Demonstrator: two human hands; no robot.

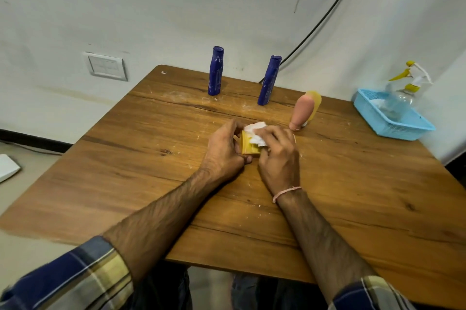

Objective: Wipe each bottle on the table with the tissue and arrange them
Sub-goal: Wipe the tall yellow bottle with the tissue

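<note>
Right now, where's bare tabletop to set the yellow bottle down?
Free: the left half of the table, and the gap between the two blue bottles. Crowded: far right, with the pink bottle and blue basket.

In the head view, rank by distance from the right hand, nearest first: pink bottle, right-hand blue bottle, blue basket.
From the right hand:
1. Pink bottle, just beyond it, slightly right.
2. Right-hand blue bottle, farther back near the wall.
3. Blue basket, at the table's right edge.
</note>
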